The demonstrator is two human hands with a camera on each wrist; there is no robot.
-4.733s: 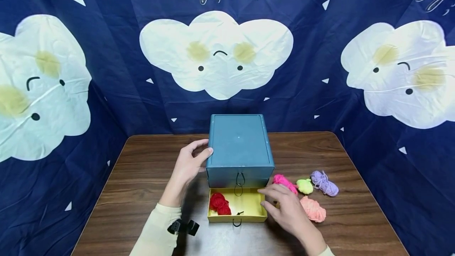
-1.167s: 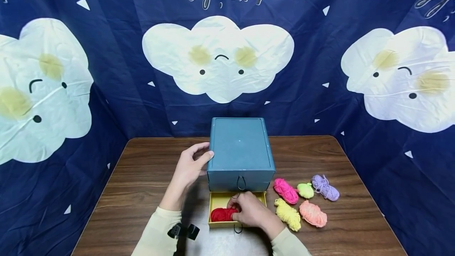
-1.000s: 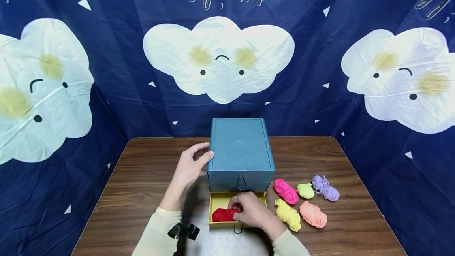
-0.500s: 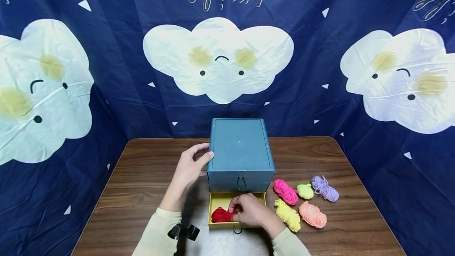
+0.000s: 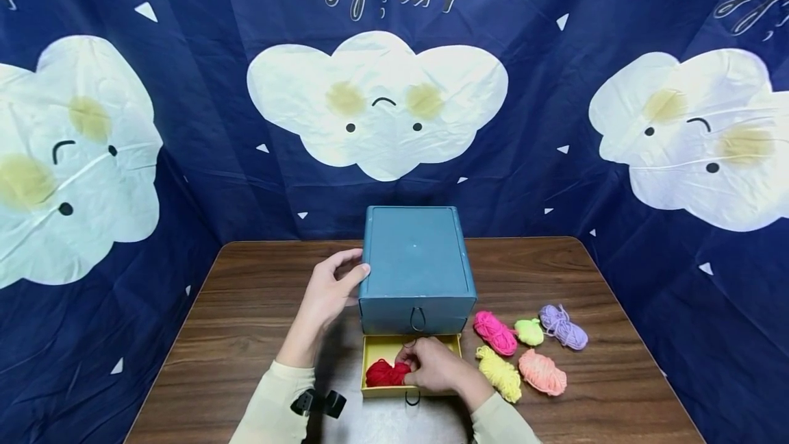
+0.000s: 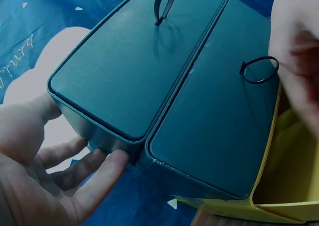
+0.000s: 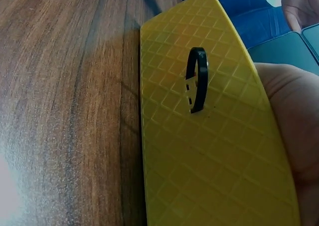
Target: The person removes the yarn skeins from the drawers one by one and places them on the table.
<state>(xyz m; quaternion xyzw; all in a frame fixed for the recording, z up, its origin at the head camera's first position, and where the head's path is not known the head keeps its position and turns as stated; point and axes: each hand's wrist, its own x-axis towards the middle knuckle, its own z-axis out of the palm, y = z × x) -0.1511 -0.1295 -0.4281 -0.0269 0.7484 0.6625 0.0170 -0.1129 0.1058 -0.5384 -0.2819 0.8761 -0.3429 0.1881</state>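
Note:
A blue drawer box [image 5: 414, 252] stands at the middle of the table, its bottom yellow drawer [image 5: 370, 347] pulled out. Inside, at the front left, lies red yarn [image 5: 383, 373]. My right hand [image 5: 436, 364] reaches into the drawer and pinches the yarn's right end between thumb and fingers. In the right wrist view the drawer's front [image 7: 214, 146] hides the fingertips and the yarn. My left hand [image 5: 329, 285] rests against the box's left side; in the left wrist view its extended fingers [image 6: 102, 178] touch that side.
Right of the box lie small yarn skeins: pink [image 5: 496, 333], lime green [image 5: 529, 331], purple [image 5: 564, 326], yellow [image 5: 499, 373] and peach [image 5: 542, 372]. Black loop handles hang on the drawer fronts, one on the yellow drawer [image 5: 412, 398]. Blue cloth [image 5: 382, 197] surrounds the table's back and sides.
Since the oldest frame my right hand has moved left from the drawer's right edge onto the red yarn. Over the last second it shifts only slightly. The left hand stays against the box.

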